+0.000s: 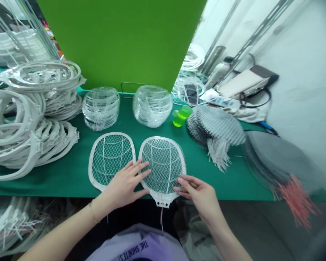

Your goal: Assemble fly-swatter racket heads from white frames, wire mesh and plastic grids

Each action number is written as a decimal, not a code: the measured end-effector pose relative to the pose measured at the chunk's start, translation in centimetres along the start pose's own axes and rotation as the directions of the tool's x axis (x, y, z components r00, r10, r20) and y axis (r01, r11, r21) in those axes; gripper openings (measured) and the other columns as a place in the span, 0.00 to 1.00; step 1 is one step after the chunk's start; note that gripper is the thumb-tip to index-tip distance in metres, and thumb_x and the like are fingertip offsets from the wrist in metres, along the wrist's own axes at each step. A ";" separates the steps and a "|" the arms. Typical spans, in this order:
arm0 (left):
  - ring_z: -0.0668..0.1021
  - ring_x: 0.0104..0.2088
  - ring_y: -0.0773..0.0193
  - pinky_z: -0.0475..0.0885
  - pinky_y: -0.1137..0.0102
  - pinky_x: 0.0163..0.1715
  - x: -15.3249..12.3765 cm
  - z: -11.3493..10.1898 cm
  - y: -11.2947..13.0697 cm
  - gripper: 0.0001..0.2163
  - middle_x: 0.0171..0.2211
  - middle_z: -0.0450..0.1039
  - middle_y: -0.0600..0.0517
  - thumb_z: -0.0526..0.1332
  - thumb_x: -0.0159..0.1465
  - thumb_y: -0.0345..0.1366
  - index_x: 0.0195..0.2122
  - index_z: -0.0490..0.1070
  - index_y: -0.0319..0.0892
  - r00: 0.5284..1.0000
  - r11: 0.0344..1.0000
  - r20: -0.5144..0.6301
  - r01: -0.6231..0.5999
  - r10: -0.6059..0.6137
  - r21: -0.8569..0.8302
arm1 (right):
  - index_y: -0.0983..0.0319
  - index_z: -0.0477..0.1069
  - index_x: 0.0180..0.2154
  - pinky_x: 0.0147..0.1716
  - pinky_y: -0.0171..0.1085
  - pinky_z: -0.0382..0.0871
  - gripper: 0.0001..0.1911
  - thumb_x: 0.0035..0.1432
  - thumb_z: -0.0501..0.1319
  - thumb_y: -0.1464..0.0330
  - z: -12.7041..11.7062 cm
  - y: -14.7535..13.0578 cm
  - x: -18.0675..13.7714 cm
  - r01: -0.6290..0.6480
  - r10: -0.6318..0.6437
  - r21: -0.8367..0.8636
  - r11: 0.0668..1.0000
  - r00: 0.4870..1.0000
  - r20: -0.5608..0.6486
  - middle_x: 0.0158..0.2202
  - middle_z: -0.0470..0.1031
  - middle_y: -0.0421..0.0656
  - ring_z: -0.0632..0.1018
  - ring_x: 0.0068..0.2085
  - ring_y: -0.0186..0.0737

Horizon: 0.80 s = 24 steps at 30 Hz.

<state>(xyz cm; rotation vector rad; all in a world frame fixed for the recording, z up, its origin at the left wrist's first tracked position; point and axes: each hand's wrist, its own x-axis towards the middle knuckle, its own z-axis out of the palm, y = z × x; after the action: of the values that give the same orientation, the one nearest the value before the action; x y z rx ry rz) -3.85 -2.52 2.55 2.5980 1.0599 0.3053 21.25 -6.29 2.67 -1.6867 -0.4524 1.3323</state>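
Note:
Two white swatter frames with metal mesh lie side by side on the green table: the left swatter frame [112, 135] and the right swatter frame [183, 159]. A finer-looking wire mesh [161, 159] covers the right frame and reaches its right rim. My left hand [127, 181] lies with fingers spread across the right frame's left rim, partly over the left frame. My right hand [198, 192] has its fingertips bent together at the mesh's lower right edge. A red and a white wire [162, 217] hang from the right frame's base over the table edge.
Stacked white frames [35, 127] crowd the left side. Two bundles of clear rings, a left bundle [101, 108] and a right bundle [152, 106], stand behind. A green bottle [182, 116], grey mesh sheets [220, 125] and dark mesh with red wires [282, 156] lie right.

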 end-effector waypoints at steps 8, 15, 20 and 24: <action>0.60 0.69 0.48 0.62 0.48 0.65 0.0 0.1 0.0 0.26 0.68 0.59 0.46 0.62 0.67 0.47 0.64 0.63 0.45 1.000 1.000 0.028 0.003 -0.004 0.018 | 0.65 0.80 0.32 0.26 0.35 0.80 0.23 0.31 0.80 0.62 -0.1 -0.2 0.0 -0.007 0.007 -0.014 1.000 1.000 0.000 0.29 0.83 0.47 0.83 0.26 0.43; 0.56 0.70 0.48 0.62 0.49 0.65 -0.1 0.1 0.1 0.30 0.71 0.54 0.47 0.61 0.68 0.47 0.68 0.56 0.48 1.000 0.999 0.012 0.012 -0.012 0.030 | 0.65 0.80 0.32 0.26 0.33 0.79 0.25 0.29 0.80 0.60 0.0 -0.3 0.0 -0.011 0.011 0.011 1.000 1.000 0.014 0.29 0.83 0.47 0.83 0.26 0.43; 0.54 0.71 0.47 0.60 0.48 0.66 -0.2 0.2 -0.1 0.36 0.72 0.48 0.47 0.62 0.66 0.49 0.71 0.48 0.49 0.999 0.999 -0.037 0.031 -0.029 0.042 | 0.65 0.80 0.34 0.25 0.32 0.79 0.31 0.26 0.80 0.55 -0.1 0.2 0.0 0.050 -0.049 0.054 0.997 0.999 -0.012 0.30 0.83 0.46 0.82 0.25 0.41; 0.55 0.71 0.48 0.59 0.48 0.67 -0.1 0.2 -0.1 0.32 0.71 0.52 0.48 0.62 0.67 0.49 0.69 0.54 0.48 0.999 0.998 -0.028 0.028 -0.026 0.062 | 0.67 0.79 0.34 0.26 0.35 0.80 0.30 0.29 0.79 0.55 -0.1 0.3 0.1 0.069 -0.069 -0.029 0.997 0.998 0.009 0.30 0.82 0.48 0.82 0.25 0.42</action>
<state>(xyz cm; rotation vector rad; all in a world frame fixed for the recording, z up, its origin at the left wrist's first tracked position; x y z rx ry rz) -3.93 -2.54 2.28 2.6393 1.1301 0.3064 21.35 -6.37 2.36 -1.6749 -0.5323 1.2885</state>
